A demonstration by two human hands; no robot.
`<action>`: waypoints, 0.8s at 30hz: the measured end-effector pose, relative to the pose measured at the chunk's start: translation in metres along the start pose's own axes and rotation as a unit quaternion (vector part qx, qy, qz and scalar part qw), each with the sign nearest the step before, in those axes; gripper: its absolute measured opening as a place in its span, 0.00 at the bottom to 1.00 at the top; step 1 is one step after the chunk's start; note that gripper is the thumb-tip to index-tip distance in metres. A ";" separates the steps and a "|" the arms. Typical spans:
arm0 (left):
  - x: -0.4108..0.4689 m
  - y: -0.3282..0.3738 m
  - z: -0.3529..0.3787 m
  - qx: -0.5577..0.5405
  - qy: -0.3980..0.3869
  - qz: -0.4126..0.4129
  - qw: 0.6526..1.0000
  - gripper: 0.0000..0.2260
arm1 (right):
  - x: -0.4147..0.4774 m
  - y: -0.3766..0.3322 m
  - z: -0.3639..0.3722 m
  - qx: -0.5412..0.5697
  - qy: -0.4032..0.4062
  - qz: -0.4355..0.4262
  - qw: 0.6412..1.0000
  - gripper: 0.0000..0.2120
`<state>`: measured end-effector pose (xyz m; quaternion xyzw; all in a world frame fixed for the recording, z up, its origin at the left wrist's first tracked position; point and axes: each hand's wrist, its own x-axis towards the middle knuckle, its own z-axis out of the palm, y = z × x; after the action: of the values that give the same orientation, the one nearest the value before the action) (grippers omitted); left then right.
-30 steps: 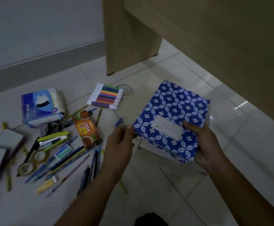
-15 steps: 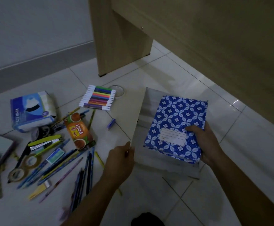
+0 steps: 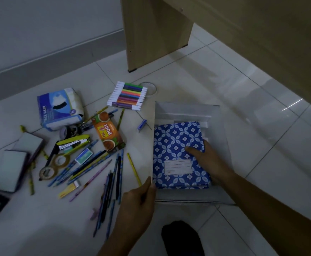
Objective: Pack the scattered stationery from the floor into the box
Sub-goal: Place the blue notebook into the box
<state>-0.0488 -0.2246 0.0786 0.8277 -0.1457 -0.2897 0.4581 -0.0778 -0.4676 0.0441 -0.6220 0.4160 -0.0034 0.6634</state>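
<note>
- We are holding the book [image 3: 171, 143] flat in the box [image 3: 188, 109]; our right hand [image 3: 208, 161] is clasping its edge, likely to seat it level
- Our left hand [image 3: 138, 200] is pinching the box wall, apparently steadying it; pens [image 3: 102, 163] are waiting on the floor

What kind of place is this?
Probably a room at home, maybe a bedroom or study. There are shiny floor tiles, a wooden desk by the wall, and pens scattered beside a box with a notebook in it.
</note>
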 end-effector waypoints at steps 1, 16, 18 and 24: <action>-0.002 -0.001 -0.001 -0.006 -0.007 -0.004 1.000 0.19 | 0.003 0.001 0.002 -0.004 -0.003 0.006 1.000 0.23; 0.003 -0.006 -0.012 -0.103 -0.064 -0.024 0.992 0.18 | 0.012 0.019 0.017 -0.142 0.042 -0.003 0.989 0.23; 0.005 -0.007 -0.013 -0.119 -0.071 -0.033 0.990 0.17 | 0.015 0.019 0.018 -0.150 0.048 0.000 0.988 0.23; 0.007 -0.010 -0.015 -0.146 -0.094 -0.072 0.982 0.23 | 0.017 0.025 0.012 -0.305 0.061 -0.058 0.949 0.25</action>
<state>-0.0340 -0.2126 0.0737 0.7291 -0.0843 -0.4170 0.5361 -0.0728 -0.4609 0.0130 -0.8162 0.4003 0.0469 0.4140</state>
